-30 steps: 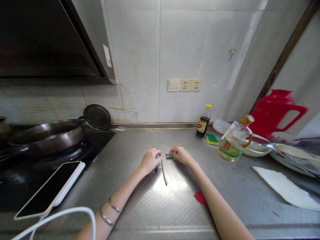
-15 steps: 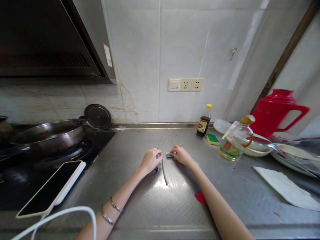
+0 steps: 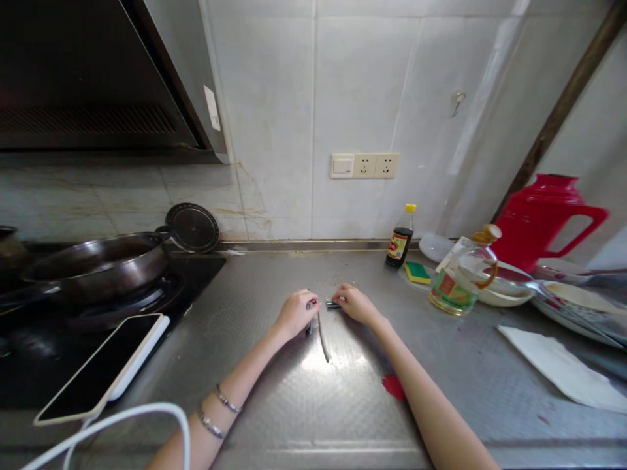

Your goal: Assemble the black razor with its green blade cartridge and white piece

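Observation:
Above the middle of the metal counter [image 3: 274, 405], my left hand [image 3: 296, 311] is closed around a small dark object [image 3: 308, 328], partly hidden by the fingers. A thin dark strip [image 3: 324, 343] hangs or lies just below its fingertips; which one I cannot tell. Close by on the right, my right hand [image 3: 351, 302] pinches a small green object [image 3: 332, 305] that points toward the left hand. The two hands are a short gap apart. A red piece [image 3: 393, 386] lies beside my right forearm.
At left are a pan [image 3: 102, 267] on the stove and a phone [image 3: 100, 372] with a white cable [image 3: 147, 409]. To the right stand a sauce bottle [image 3: 399, 243], a sponge [image 3: 417, 273], a glass jug [image 3: 453, 287], dishes, a red thermos [image 3: 533, 222] and a white cloth [image 3: 558, 369].

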Action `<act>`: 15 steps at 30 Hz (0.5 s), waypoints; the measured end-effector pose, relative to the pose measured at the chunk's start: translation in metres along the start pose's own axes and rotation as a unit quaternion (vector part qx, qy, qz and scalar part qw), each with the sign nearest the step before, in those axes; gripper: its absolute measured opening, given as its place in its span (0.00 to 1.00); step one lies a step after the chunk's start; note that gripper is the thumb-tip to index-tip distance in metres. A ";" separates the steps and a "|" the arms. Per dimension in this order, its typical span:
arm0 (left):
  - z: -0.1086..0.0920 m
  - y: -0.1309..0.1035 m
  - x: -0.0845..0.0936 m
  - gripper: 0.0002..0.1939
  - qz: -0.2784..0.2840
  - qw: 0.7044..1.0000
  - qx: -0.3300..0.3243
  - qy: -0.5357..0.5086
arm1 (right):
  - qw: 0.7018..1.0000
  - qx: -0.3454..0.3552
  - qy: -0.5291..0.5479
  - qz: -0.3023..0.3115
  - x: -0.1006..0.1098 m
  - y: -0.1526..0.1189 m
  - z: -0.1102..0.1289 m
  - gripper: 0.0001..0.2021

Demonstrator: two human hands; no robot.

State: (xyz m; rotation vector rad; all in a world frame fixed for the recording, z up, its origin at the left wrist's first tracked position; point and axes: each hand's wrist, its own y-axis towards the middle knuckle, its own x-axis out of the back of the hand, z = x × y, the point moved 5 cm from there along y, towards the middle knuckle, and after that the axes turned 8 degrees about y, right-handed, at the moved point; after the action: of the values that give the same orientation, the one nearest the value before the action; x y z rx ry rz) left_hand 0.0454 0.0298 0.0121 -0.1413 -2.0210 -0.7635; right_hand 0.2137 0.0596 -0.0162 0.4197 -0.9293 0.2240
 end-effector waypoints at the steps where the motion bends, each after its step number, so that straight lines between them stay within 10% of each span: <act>1: 0.000 0.000 0.000 0.09 -0.001 1.000 -0.003 0.000 | 1.000 0.001 0.001 0.000 0.000 0.000 0.000 0.11; 15: 0.017 0.003 0.018 0.07 0.021 0.990 0.125 0.055 | 0.996 -0.006 0.039 -0.077 0.012 -0.002 -0.002 0.11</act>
State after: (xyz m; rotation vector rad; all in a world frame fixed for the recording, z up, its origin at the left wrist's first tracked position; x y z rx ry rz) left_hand 0.0240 0.0382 0.0217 0.0026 -1.9830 -0.4758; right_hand 0.2233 0.0591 -0.0078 0.4662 -0.8177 0.0930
